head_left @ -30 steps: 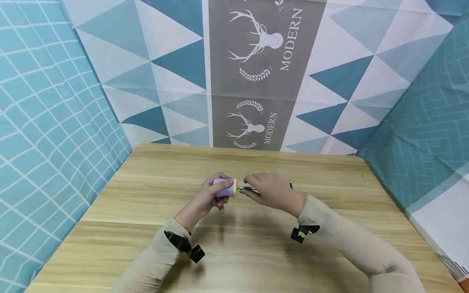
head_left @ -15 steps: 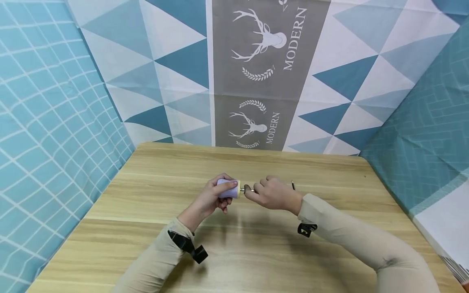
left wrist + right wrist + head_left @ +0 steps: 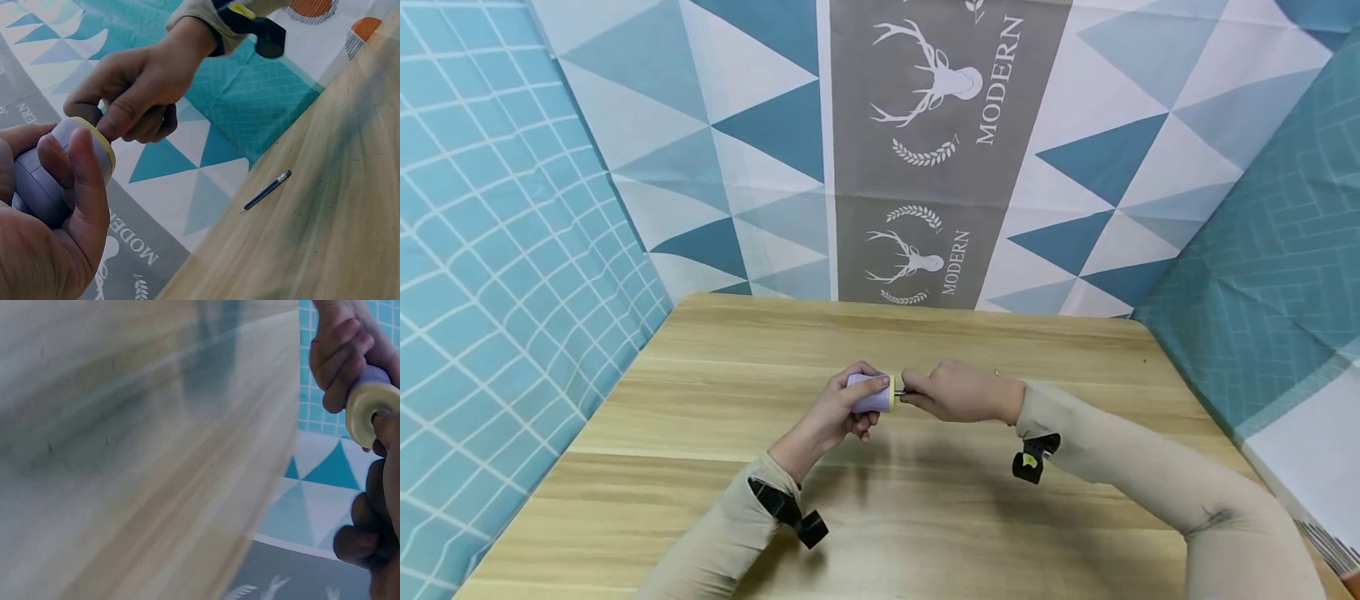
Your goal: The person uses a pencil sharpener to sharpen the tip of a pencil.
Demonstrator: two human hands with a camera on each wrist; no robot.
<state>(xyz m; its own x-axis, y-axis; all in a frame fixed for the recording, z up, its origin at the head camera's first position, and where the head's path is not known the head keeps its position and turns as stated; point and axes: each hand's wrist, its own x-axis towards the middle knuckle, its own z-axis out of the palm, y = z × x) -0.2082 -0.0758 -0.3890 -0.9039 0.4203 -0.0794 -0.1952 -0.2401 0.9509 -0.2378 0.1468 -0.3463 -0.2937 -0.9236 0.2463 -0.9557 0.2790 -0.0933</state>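
Note:
A lilac cylinder point(image 3: 871, 403) with a pale yellow rim point(image 3: 892, 393) lies sideways in my left hand point(image 3: 838, 408), thumb on top and fingers beneath. From its rimmed end a thin metal rod point(image 3: 900, 392) sticks out. My right hand point(image 3: 958, 392) pinches this rod close to the rim, and its fingers hide most of the metal. In the left wrist view, the lilac body point(image 3: 40, 187) sits between left thumb and fingers. The right wrist view shows the yellow rim point(image 3: 359, 419) face-on, with a dark opening at its middle.
Both hands are above a wooden table point(image 3: 700, 417). A slim dark pen-like stick point(image 3: 267, 190) lies on it, mostly hidden behind the right wrist in the head view. Patterned cloths point(image 3: 760, 125) hang at the back and sides.
My right hand has gone from loosely bent fingers around the rod to a close pinch near the rim, covering more of it. The left hand and cylinder have shifted slightly right.

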